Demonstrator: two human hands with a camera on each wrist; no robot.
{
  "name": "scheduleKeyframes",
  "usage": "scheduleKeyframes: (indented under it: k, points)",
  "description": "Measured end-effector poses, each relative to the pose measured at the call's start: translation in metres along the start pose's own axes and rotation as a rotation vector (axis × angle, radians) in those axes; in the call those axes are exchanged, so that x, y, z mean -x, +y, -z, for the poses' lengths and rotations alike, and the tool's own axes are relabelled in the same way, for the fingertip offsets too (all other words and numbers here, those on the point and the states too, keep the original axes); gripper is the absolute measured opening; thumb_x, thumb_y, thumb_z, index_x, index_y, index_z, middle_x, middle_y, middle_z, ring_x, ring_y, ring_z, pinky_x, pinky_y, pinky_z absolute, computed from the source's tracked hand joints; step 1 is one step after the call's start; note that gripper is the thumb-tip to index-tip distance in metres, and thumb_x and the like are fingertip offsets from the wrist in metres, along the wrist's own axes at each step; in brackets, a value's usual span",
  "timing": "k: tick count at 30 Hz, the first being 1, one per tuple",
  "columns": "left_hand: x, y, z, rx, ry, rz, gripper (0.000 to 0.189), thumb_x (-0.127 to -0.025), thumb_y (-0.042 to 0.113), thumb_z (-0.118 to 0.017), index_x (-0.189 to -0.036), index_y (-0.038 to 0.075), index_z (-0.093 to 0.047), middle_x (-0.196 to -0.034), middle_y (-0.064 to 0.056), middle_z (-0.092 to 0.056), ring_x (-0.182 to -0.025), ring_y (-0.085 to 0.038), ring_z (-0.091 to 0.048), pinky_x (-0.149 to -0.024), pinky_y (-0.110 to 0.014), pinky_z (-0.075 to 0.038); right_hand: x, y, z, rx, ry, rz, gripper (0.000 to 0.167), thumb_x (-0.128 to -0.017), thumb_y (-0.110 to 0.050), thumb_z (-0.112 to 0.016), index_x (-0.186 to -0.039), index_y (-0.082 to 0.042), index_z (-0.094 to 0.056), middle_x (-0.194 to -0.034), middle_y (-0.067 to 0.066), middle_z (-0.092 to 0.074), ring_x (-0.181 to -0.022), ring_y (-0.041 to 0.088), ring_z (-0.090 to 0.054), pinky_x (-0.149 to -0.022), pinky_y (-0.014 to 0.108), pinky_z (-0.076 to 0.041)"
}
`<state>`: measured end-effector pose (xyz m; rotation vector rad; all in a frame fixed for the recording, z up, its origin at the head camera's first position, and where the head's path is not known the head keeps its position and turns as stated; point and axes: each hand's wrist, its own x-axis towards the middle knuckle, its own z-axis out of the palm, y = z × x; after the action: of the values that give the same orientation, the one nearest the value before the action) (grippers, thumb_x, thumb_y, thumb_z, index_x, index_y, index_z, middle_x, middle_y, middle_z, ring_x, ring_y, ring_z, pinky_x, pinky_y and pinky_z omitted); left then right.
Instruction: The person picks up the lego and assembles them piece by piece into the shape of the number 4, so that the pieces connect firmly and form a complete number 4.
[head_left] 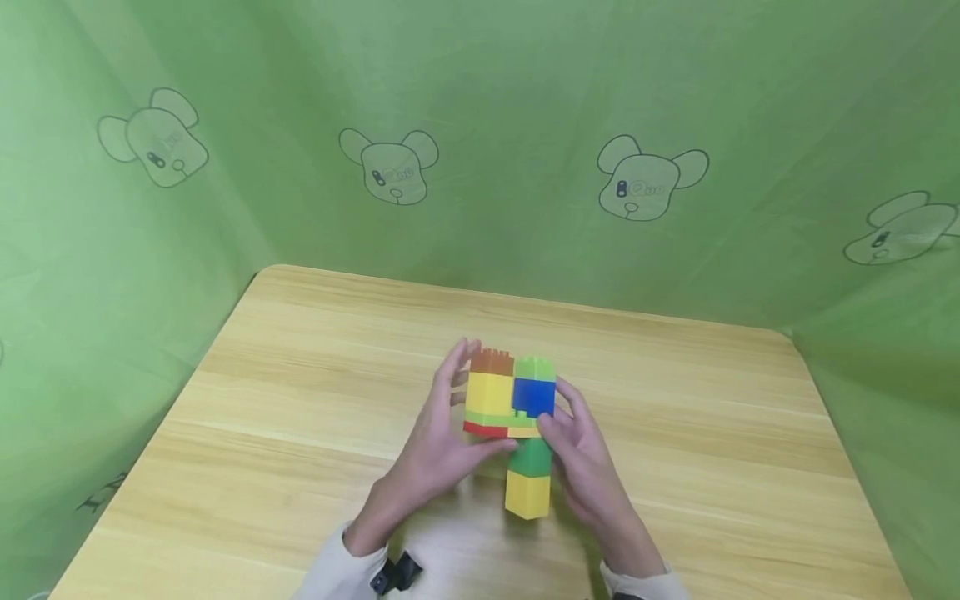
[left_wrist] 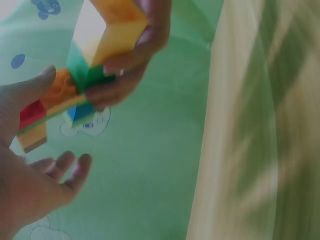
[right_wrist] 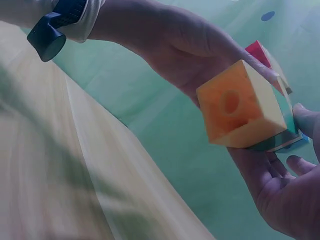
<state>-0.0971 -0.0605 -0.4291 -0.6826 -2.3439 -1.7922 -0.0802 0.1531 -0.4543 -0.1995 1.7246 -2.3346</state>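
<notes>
A model of stacked toy building blocks is held up between both hands, over the wooden table. Its upper part has brown, yellow, blue and light green blocks on a thin layer with red and light green pieces. A green block and a yellow block hang below. My left hand holds the left side, thumb along the underside, fingers partly hidden behind the blocks. My right hand grips the right side, thumb at the front near the blue block. The yellow block's hollow end shows in the right wrist view.
The wooden table spreads under the hands, with rounded far corners. A green curtain with mouse-head drawings surrounds its back and sides. A black wrist device sits at the left sleeve.
</notes>
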Motion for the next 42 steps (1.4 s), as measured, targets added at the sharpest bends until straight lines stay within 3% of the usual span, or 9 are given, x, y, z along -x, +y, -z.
scheduleKeyframes:
  k: [2, 5, 9, 15, 19, 22, 27, 34, 42]
  points:
    - [-0.002, -0.003, 0.004, -0.075, 0.02, -0.099, 0.12, -0.073, 0.009, -0.096, -0.165, 0.008, -0.018, -0.166, -0.01, -0.032, -0.14, -0.032, -0.047, -0.107, -0.046, -0.052, 0.0, -0.002, 0.0, 0.033, 0.03, 0.004, 0.052, -0.111, -0.011, -0.045, -0.16, -0.015, -0.026, -0.142, 0.016, -0.059, -0.112, 0.025, -0.069, -0.089, 0.04, -0.062]
    - [-0.003, -0.01, 0.009, -0.18, 0.024, -0.209, 0.112, -0.072, 0.007, -0.096, -0.161, 0.002, -0.028, -0.165, -0.013, -0.035, -0.145, -0.032, -0.042, -0.112, -0.044, -0.048, 0.001, -0.004, 0.0, 0.106, 0.088, -0.004, 0.056, -0.11, -0.012, -0.049, -0.161, -0.015, -0.026, -0.144, 0.021, -0.055, -0.113, 0.025, -0.068, -0.088, 0.04, -0.062]
    - [-0.002, -0.017, 0.012, -0.267, 0.004, -0.245, 0.106, -0.073, 0.01, -0.096, -0.158, 0.0, -0.035, -0.161, -0.015, -0.04, -0.148, -0.03, -0.038, -0.121, -0.044, -0.036, 0.001, -0.008, -0.001, 0.21, 0.143, -0.023, 0.061, -0.108, -0.015, -0.056, -0.162, -0.019, -0.027, -0.14, 0.022, -0.055, -0.11, 0.026, -0.07, -0.086, 0.041, -0.063]
    - [-0.003, -0.027, 0.01, -0.35, -0.01, -0.218, 0.108, -0.072, 0.017, -0.098, -0.158, 0.0, -0.034, -0.157, -0.016, -0.044, -0.144, -0.03, -0.043, -0.121, -0.048, -0.036, -0.001, -0.008, -0.004, 0.35, 0.18, -0.043, 0.063, -0.106, -0.02, -0.062, -0.161, -0.02, -0.03, -0.124, 0.022, -0.06, -0.093, 0.028, -0.074, -0.075, 0.039, -0.065]
    - [-0.003, -0.035, 0.008, -0.364, -0.009, -0.167, 0.105, -0.072, 0.018, -0.098, -0.156, 0.001, -0.038, -0.153, -0.016, -0.048, -0.141, -0.03, -0.047, -0.117, -0.051, -0.04, -0.006, -0.003, -0.005, 0.44, 0.21, -0.108, 0.065, -0.105, -0.029, -0.065, -0.161, -0.02, -0.032, -0.124, 0.021, -0.061, -0.098, 0.03, -0.073, -0.075, 0.035, -0.064]
    - [-0.003, -0.041, 0.007, -0.347, -0.009, -0.097, 0.105, -0.07, 0.017, -0.099, -0.157, 0.003, -0.04, -0.153, -0.015, -0.049, -0.14, -0.03, -0.047, -0.116, -0.054, -0.04, -0.009, 0.001, -0.003, 0.528, 0.221, -0.127, 0.066, -0.105, -0.034, -0.064, -0.161, -0.017, -0.034, -0.126, 0.018, -0.065, -0.11, 0.031, -0.069, -0.082, 0.036, -0.064]
    - [-0.004, -0.051, 0.005, -0.331, -0.028, -0.009, 0.104, -0.071, 0.016, -0.098, -0.157, 0.005, -0.041, -0.155, -0.014, -0.049, -0.143, -0.03, -0.046, -0.118, -0.054, -0.037, -0.011, 0.008, 0.002, 0.624, 0.214, -0.128, 0.067, -0.105, -0.04, -0.062, -0.161, -0.014, -0.036, -0.131, 0.018, -0.066, -0.122, 0.035, -0.063, -0.098, 0.048, -0.058]
    - [-0.006, -0.065, 0.0, -0.353, -0.085, 0.052, 0.103, -0.073, 0.015, -0.096, -0.157, 0.0, -0.038, -0.157, -0.017, -0.047, -0.143, -0.034, -0.047, -0.118, -0.05, -0.039, -0.02, 0.015, 0.008, 0.704, 0.195, -0.175, 0.067, -0.104, -0.024, -0.066, -0.162, -0.012, -0.035, -0.141, 0.024, -0.058, -0.117, 0.038, -0.066, -0.09, 0.045, -0.062]
    - [-0.006, -0.078, -0.005, -0.389, -0.147, 0.112, 0.104, -0.075, 0.014, -0.095, -0.157, -0.006, -0.035, -0.151, -0.021, -0.053, -0.135, -0.037, -0.054, -0.112, -0.047, -0.047, -0.029, 0.027, 0.014, 0.817, 0.168, -0.214, 0.072, -0.1, -0.021, -0.072, -0.161, -0.007, -0.036, -0.139, 0.023, -0.061, -0.118, 0.036, -0.065, -0.097, 0.047, -0.058]
